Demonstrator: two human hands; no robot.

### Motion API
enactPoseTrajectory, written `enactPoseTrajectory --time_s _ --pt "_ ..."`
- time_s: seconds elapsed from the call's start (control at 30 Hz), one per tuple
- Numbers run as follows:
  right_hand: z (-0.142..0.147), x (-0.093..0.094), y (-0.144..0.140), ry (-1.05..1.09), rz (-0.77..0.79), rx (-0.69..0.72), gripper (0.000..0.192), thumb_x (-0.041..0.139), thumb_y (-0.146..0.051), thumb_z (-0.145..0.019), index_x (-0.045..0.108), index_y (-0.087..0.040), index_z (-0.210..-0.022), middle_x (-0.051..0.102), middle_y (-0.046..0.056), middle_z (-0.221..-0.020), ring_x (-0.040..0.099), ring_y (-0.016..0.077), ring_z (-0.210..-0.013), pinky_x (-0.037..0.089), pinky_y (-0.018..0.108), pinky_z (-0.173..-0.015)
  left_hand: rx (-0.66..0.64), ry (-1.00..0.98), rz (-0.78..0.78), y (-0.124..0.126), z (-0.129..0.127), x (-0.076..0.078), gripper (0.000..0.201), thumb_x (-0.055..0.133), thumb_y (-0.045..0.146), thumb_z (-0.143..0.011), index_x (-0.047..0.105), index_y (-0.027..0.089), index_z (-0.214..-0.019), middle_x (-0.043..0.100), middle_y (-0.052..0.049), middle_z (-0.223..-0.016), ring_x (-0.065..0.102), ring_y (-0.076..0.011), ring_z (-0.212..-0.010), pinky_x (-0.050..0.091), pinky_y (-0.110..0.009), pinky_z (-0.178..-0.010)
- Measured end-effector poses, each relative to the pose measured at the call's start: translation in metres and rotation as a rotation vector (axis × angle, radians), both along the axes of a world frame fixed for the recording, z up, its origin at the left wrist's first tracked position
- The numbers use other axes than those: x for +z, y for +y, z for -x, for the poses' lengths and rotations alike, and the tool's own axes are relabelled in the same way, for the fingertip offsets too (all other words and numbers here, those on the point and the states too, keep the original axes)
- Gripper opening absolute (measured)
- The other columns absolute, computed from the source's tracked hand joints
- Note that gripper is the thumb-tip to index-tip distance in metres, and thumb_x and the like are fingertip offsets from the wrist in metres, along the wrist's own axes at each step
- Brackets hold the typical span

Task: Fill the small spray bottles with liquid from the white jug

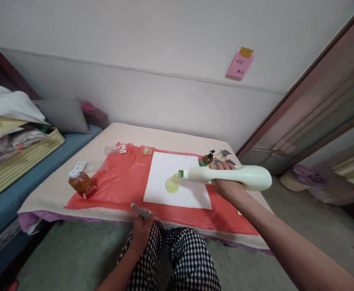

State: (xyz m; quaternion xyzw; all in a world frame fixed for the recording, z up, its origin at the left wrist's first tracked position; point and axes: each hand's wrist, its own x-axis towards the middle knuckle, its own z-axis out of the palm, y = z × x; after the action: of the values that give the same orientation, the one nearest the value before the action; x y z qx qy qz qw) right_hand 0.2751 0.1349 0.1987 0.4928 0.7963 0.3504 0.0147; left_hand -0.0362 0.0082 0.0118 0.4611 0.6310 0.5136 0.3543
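In the head view, the right hand [225,180] holds a pale green bottle [237,177] lying almost flat in the air, its fingers [222,165] wrapped over the top of the body and closed on it. The green neck of the bottle points to the left and meets a small yellow-green funnel [173,184], which stands on a white sheet [170,169]. The white sheet lies on a red plastic sheet [119,182], and this one covers the middle of the low tabletop [164,135].

The left hand [142,232] rests on the knee of the checkered trousers [185,258], near the front edge of the tabletop. Its fingers are closed on a small grey tool [140,209] that sticks up and to the left; what kind of tool it is, I cannot tell.

On the left part of the red sheet an amber bottle with a white cap [81,182] stands tilted. Behind the right hand there is a dark pump bottle [207,158]. On the wall a pink note [239,64] is stuck. At far left a yellow basket [22,157] sits on a blue bed.
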Motion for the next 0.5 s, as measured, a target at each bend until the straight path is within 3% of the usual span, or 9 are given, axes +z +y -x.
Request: enactPoseTrajectory --time_s 0.5 --pt "-0.0022 0.0046 -0.0011 -0.026 0.004 -0.012 0.039 0.043 -0.018 -0.093 0.048 -0.01 -0.131 0.056 0.019 -0.12 0.045 0.0331 -0.111 0.028 0.049 -0.103 0.006 0.028 0.01 -0.0019 -0.0025 0.0025 0.036 0.055 0.053 -0.083 0.058 0.021 -0.067 0.067 -0.004 -0.061 0.064 -0.0225 -0.063 0.05 -0.034 -0.067"
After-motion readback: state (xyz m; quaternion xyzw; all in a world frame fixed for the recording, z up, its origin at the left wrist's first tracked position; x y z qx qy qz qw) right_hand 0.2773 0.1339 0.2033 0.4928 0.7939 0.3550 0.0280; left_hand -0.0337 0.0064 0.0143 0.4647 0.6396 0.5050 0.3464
